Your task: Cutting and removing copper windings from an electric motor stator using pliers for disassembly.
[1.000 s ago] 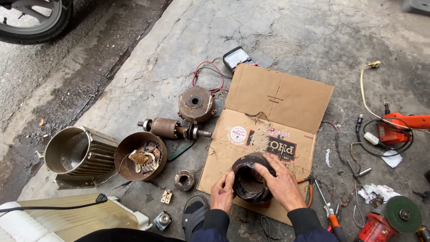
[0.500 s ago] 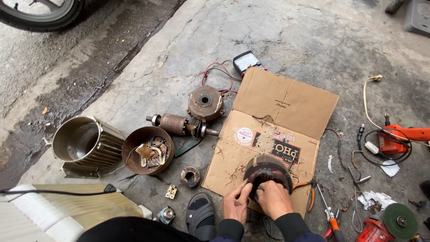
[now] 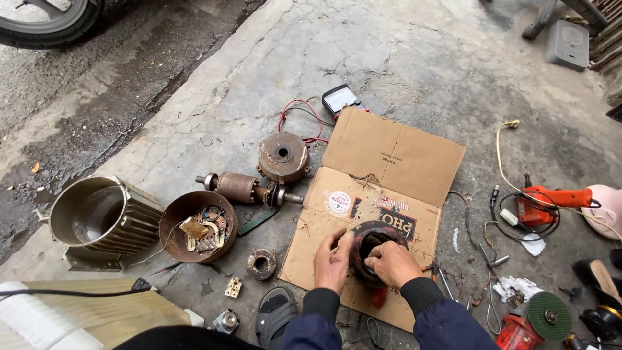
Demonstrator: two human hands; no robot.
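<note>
**Head view: both hands on a wound motor core over flattened cardboard**

Nearest the camera, the left hand (image 3: 334, 261) was cupped against the left side of a dark round stator winding (image 3: 374, 249), its fingers curled onto the rim. The right hand (image 3: 392, 262) lay over the front of the same winding, fingers bent and pressed down on it. The winding stood on the near edge of a flattened cardboard box (image 3: 389, 175) spread on the concrete floor (image 3: 389, 58).

Just left of the hands lay a black sandal (image 3: 275, 315) and a small metal ring (image 3: 262, 264). Further left sat a rusty end cover (image 3: 197, 226) holding loose small parts, and beside it a finned motor housing (image 3: 103, 220). Beyond these lay the rotor shaft (image 3: 243, 188) and a second round end cover (image 3: 283, 156). To the right, well apart from the cardboard, were an orange power tool (image 3: 551, 201) and a green grinding disc (image 3: 549, 316). At the cardboard's far corner stood a small meter (image 3: 341, 100) with red leads.
</note>
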